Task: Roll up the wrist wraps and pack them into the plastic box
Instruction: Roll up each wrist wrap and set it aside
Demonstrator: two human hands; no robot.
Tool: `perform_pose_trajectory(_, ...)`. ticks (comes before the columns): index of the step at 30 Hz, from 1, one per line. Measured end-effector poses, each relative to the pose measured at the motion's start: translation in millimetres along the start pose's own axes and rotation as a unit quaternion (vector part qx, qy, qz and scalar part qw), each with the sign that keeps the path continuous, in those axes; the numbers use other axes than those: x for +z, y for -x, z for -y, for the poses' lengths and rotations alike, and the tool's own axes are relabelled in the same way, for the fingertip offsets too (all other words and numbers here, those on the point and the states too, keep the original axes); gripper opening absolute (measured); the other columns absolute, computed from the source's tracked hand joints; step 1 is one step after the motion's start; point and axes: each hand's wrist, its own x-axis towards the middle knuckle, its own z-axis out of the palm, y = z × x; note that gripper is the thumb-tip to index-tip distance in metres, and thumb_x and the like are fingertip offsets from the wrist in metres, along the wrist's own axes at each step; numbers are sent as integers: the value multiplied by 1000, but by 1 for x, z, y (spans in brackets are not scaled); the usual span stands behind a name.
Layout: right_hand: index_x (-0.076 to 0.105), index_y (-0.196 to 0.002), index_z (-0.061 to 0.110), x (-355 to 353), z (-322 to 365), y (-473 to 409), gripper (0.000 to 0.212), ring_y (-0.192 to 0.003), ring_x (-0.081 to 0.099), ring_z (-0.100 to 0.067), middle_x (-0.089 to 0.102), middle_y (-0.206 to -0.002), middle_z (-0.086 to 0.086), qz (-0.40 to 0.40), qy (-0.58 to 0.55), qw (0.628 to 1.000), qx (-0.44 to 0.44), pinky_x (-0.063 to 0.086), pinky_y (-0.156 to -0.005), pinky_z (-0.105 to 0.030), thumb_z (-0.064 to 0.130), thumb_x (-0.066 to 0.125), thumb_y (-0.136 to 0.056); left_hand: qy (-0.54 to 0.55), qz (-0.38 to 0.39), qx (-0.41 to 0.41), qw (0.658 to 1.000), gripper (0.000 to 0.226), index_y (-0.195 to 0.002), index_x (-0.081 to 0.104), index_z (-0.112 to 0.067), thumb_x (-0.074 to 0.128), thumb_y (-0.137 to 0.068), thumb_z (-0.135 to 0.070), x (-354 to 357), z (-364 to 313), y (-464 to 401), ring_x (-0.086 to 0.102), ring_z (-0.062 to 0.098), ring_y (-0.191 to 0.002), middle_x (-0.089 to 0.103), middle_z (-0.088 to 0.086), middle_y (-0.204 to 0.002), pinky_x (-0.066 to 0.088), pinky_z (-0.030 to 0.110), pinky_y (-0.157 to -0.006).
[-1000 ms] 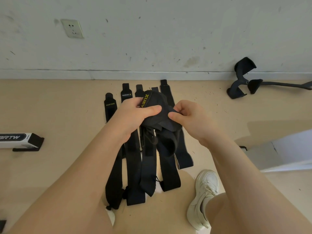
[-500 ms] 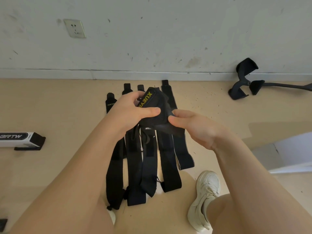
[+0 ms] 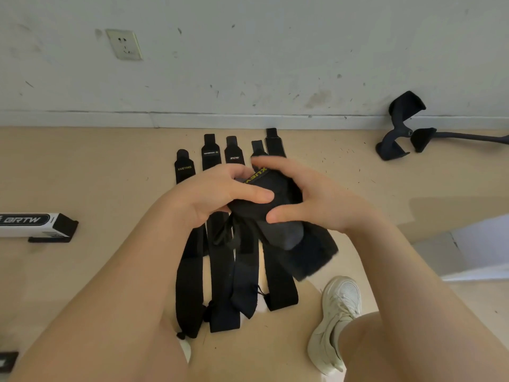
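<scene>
Beige floor (image 3: 82, 175) meets white wall (image 3: 275, 51) along a pale baseboard (image 3: 82, 119) at 12 o'clock. Wall scuffed, dark flecks all over. White socket (image 3: 124, 44) on wall at 11 o'clock. Black-and-white box (image 3: 35, 225) marked BRTW flat on floor at 9 o'clock, partly cut by frame edge. Black padded gear (image 3: 402, 128) with a long bar (image 3: 473, 137) lies at 2 o'clock, near baseboard. White sneaker (image 3: 334, 321) at 5 o'clock, toe pointing up-frame. Pale panel (image 3: 479, 249) at 3 o'clock, right edge. Small dark object (image 3: 7, 361) at 7 o'clock corner, too cropped to identify.
</scene>
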Motion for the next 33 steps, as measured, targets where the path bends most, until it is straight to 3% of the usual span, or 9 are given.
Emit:
perform_pose_trajectory(2, 40, -130, 43, 0, 0, 1, 69, -124, 42, -2, 45, -135, 13, 17, 36, 999, 9, 39, -104, -26, 26, 78, -74, 10, 17, -14, 1000, 44, -97, 69, -19, 76, -55, -29, -1, 1, 0, 69, 19, -88, 73, 2, -92, 55, 33, -82)
perform_pose_trajectory(5, 48, -128, 32, -2, 2, 0, 63, -111, 51, 1, 55, -119, 16, -33, 57, 998, 3, 46, -91, -16, 22, 79, -73, 53, 5, -7, 999, 41, -96, 68, -16, 74, -58, -27, 1, 1, 1, 70, 17, -79, 72, 4, -88, 56, 29, -71)
perform_pose_trajectory(7, 51, -123, 31, -4, 1, -1, 57, -104, 56, -2, 58, -113, 13, -80, 20, 997, 5, 52, -86, -20, 21, 79, -74, 97, -19, 15, 995, 45, -104, 64, -14, 72, -61, -26, 1, -1, 3, 70, 13, -76, 71, 3, -91, 57, 26, -65)
perform_pose_trajectory(12, 56, -113, 24, -6, -2, -5, 40, -84, 62, 6, 62, -101, 7, -162, -142, 976, 41, 52, -69, -15, 18, 73, -77, 147, -73, 88, 982, 58, -118, 57, -22, 75, -63, -19, 8, -1, 9, 68, 17, -98, 66, 2, -112, 56, 35, -85)
perform_pose_trajectory(17, 60, -102, 24, -1, 1, -8, 19, -77, 67, 1, 68, -93, 6, -201, -234, 948, 78, 52, -63, -14, 28, 65, -84, 93, -175, 146, 969, 38, -108, 59, -31, 74, -77, -16, 17, 0, 2, 65, 5, -96, 67, -9, -105, 56, 26, -81)
perform_pose_trajectory(22, 52, -122, 22, 1, -2, -6, 55, -92, 64, -2, 64, -108, 6, -182, -224, 953, 96, 54, -73, -16, 31, 73, -72, 56, -217, 129, 966, 40, -109, 59, -25, 78, -74, -22, 18, 4, -5, 63, 7, -96, 65, -8, -105, 54, 25, -80)
perform_pose_trajectory(25, 51, -118, 21, -1, -5, -7, 48, -86, 64, 3, 63, -103, 6, -174, -188, 962, 93, 52, -69, -13, 10, 74, -77, 71, -235, 128, 961, 36, -102, 59, -27, 79, -72, -25, 22, 5, -6, 63, 10, -97, 65, -7, -103, 55, 30, -83)
perform_pose_trajectory(27, 54, -109, 24, -3, -5, -7, 37, -88, 64, -1, 65, -100, 6, -174, -157, 968, 91, 53, -71, -14, 13, 73, -79, 51, -237, 137, 960, 35, -102, 59, -29, 78, -73, -27, 20, 4, -6, 62, 6, -97, 65, -10, -103, 53, 29, -84)
perform_pose_trajectory(33, 65, -93, 21, -16, 2, -2, 17, -76, 70, -6, 73, -81, 7, -149, -226, 955, 123, 55, -66, -17, 30, 67, -79, 42, -195, 154, 968, 77, -135, 43, -36, 81, -71, -16, 10, 2, 3, 64, 1, -96, 55, -6, -126, 50, 25, -91)
